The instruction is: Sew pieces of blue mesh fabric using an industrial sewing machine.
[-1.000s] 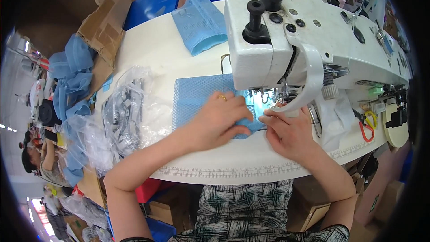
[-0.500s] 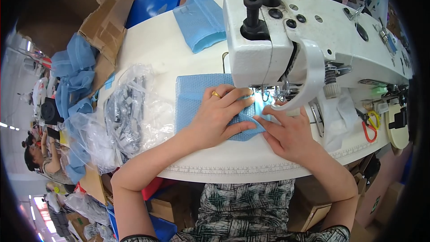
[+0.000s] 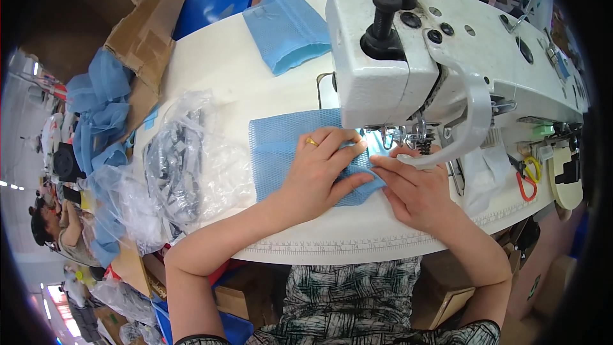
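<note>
A piece of blue mesh fabric (image 3: 274,144) lies flat under the head of a white sewing machine (image 3: 377,83). My left hand (image 3: 322,166), a gold ring on one finger, rests on the fabric with its thumb apart and fingertips beside the lit presser foot (image 3: 387,137). My right hand (image 3: 418,188) is at the fabric's right edge, fingers close together and partly behind the machine's curved white guard (image 3: 472,121). Its fingertips seem to pinch the edge, near the left thumb. The needle point is hard to make out.
Another blue mesh pouch (image 3: 287,32) lies at the back. Clear plastic bags (image 3: 185,160) with dark pieces are on the left, by a cardboard box (image 3: 143,45) and draped blue mesh (image 3: 99,108). Scissors (image 3: 526,182) lie right. A person (image 3: 70,233) sits far left.
The view has shifted slightly, so the machine head appears further right. Both hands and the fabric keep nearly the same place by the presser foot, with the right fingers slightly more drawn together.
</note>
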### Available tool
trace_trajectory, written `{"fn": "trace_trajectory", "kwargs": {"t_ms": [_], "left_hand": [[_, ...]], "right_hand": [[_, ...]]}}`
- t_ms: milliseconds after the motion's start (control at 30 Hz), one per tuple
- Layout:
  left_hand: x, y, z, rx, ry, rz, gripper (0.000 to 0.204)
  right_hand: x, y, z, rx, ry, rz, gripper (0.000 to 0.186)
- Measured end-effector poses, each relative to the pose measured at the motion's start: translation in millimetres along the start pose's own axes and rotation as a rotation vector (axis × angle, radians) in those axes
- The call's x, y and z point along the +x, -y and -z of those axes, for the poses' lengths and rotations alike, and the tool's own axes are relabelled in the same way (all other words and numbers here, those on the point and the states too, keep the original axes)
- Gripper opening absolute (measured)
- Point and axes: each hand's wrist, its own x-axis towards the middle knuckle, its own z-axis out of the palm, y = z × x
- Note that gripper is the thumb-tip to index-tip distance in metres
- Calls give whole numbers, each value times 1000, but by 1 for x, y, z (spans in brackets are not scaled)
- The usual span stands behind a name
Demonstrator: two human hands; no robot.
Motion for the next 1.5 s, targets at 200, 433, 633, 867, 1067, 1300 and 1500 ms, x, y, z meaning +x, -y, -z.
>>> {"fn": "trace_trajectory", "kwargs": {"t_ms": [200,433,633,867,1067,1300,1500], "left_hand": [[0,1,0,34,20,-6,44],[1,0,0,11,-14,-24,38],[0,0,1,10,18,-14,36],[4,6,-3,47,-23,-26,35],[8,14,2,12,12,-36,35],[9,33,19,-209,160,-100,25],[8,-28,26,133,326,-316,24]], "right_hand": [[-1,-4,0,23,3,16,31],[0,0,2,26,12,-26,30],[0,-3,-2,46,-27,-46,33],[0,-4,-5,24,-34,-63,38],[1,-3,-4,36,-23,-77,39],[0,-2,-6,88,-44,-61,45],[4,3,-3,252,14,-94,36]]}}
